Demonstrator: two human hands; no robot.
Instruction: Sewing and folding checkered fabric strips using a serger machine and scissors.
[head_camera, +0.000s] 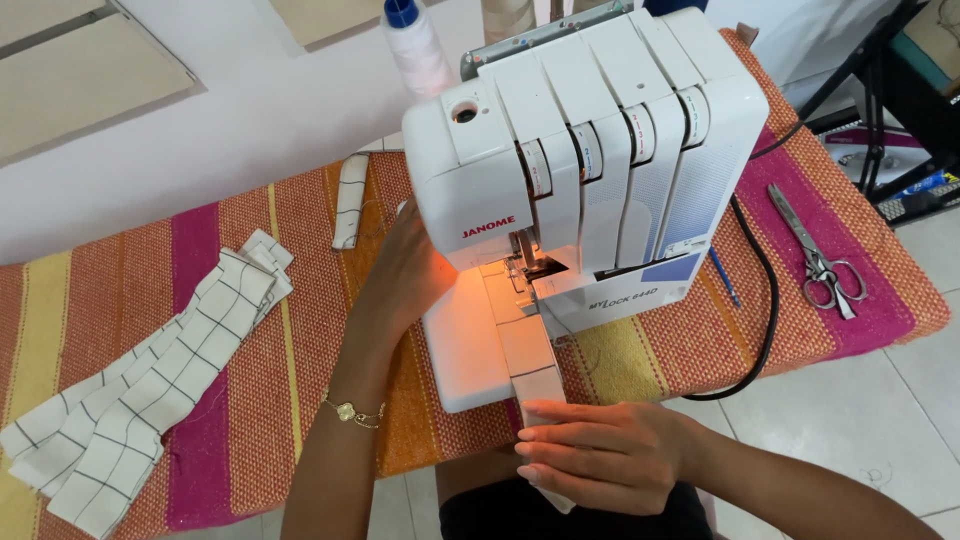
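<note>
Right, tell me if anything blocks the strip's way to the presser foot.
Nothing visible does: the pale checked fabric strip runs flat along the white sewing machine's bed from the right hand to the presser foot.

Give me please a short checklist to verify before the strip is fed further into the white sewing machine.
1. Fabric strip lies flat on the machine bed, lined up toward the presser foot: ok.
2. Right hand presses the near end of the strip: ok.
3. Left hand rests left of the foot; fingertips hidden behind the machine body: cannot tell if they are apart from the needle.
4. Work light on: ok.
5. Black cable and scissors lie away from the strip: ok.
6. Thread routed properly: cannot tell.
</note>
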